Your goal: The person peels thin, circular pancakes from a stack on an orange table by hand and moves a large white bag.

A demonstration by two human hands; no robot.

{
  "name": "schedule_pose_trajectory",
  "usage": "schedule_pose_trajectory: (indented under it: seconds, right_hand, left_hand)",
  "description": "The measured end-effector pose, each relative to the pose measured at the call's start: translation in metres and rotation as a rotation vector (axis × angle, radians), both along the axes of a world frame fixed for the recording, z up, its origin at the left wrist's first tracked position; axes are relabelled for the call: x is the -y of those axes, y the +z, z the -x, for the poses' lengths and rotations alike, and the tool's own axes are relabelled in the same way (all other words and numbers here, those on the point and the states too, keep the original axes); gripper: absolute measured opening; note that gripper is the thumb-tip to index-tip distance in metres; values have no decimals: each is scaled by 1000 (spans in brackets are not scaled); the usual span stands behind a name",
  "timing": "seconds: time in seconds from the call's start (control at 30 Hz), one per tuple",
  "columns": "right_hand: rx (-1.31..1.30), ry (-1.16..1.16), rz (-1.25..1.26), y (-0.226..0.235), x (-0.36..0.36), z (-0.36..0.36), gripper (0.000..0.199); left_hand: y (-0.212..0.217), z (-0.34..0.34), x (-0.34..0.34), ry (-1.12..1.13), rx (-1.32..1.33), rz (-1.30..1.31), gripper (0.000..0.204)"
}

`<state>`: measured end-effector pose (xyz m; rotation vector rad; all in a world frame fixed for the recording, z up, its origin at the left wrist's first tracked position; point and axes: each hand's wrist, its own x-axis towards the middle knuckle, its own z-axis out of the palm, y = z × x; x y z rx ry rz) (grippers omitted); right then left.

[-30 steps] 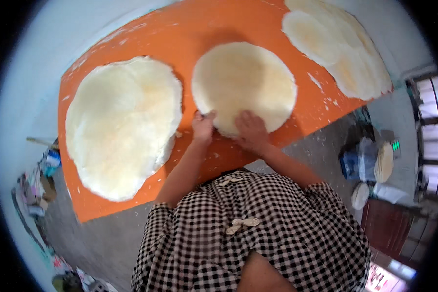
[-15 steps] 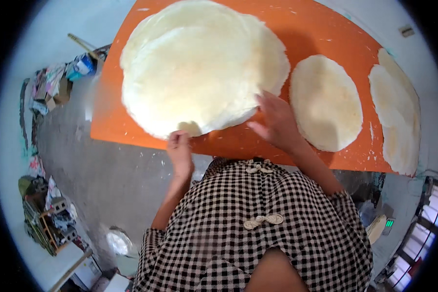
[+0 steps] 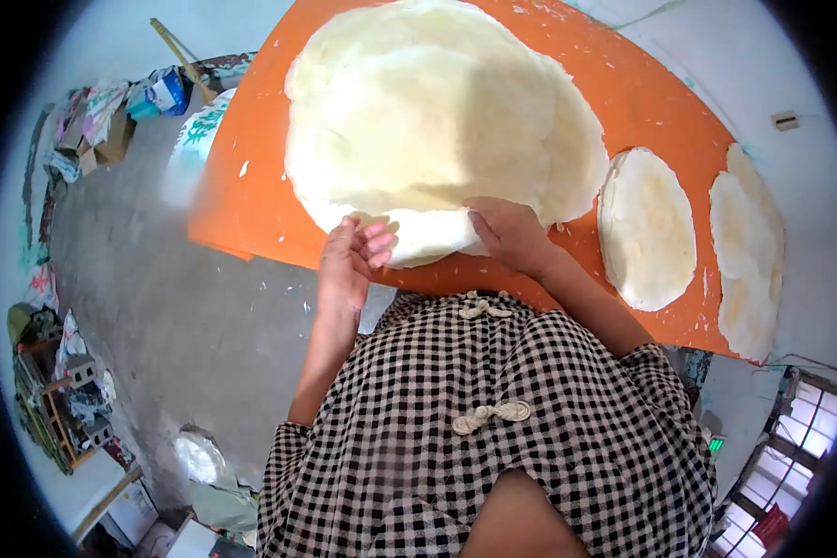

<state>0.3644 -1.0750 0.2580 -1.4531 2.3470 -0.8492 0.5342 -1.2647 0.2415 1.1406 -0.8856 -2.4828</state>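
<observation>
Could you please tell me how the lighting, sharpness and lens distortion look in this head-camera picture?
Head view: soft, even daylight, with only a faint shadow under the left hand; the stacked dough sheets look pale and nearly washed out; strong fisheye bending curves the orange board edges; a dark vignette rings the frame; the centre is fairly sharp.

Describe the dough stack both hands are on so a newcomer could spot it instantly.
Start at the orange board. On its left part lies the big pale-yellow stack of thin round dough sheets; the left hand and right hand touch its near edge. It is far wider than the small single dough rounds to its right.
</observation>
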Motion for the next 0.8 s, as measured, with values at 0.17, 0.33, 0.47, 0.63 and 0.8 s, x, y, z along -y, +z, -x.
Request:
schedule_pose_trajectory:
  seconds: [0.17, 0.33, 0.47, 0.63, 0.8]
  right_hand:
    - [-112, 8, 18, 29, 20, -9, 21]
    - [216, -274, 171, 109, 4, 89, 19]
    - [-190, -262, 336, 183, 12, 96, 18]
    - [-905, -123, 311, 97, 56, 107, 5]
    - [-562, 63, 207, 17, 69, 15, 5]
  left_hand:
    - [-1, 28, -16, -127, -276, -29, 26]
    - [-3, 53, -33, -540, 73, 1360, 50]
    - [-26, 49, -27, -633, 175, 1723, 50]
    - [-1, 55, -22, -137, 38, 993, 24]
    - [-14, -10, 5, 213, 249, 705, 18]
